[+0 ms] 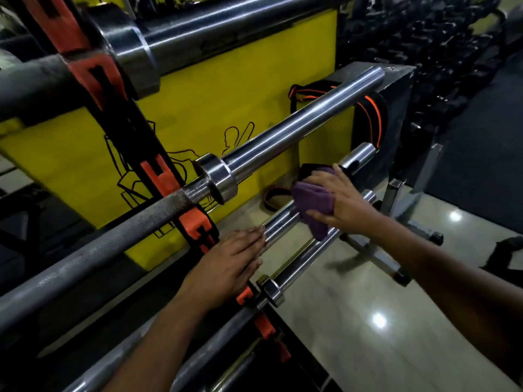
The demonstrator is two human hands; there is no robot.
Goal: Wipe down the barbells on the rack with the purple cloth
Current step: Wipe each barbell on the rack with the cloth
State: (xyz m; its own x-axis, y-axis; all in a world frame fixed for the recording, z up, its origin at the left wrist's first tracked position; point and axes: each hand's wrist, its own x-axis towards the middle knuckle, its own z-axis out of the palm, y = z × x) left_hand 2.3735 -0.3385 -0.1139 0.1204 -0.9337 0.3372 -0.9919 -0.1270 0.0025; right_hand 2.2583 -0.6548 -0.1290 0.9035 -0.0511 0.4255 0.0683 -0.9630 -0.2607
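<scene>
Several steel barbells lie across a black and orange rack [195,224]. My right hand [343,202] grips the purple cloth [312,206], wrapped over the chrome sleeve of the third barbell [280,224] near its outer end. My left hand [232,263] lies flat with straight fingers on the same sleeve, closer to the rack upright. Above runs a second barbell [297,128] with its collar in the middle of the view, and a top barbell [215,26]. A lower barbell [300,267] passes under my hands.
A yellow padded wall [246,77] with black line drawings stands behind the rack. Black and orange lifting belts [373,111] hang at its right edge. A bench frame [396,193] stands on the glossy tiled floor [368,321] at right. Dumbbells fill the dark upper right.
</scene>
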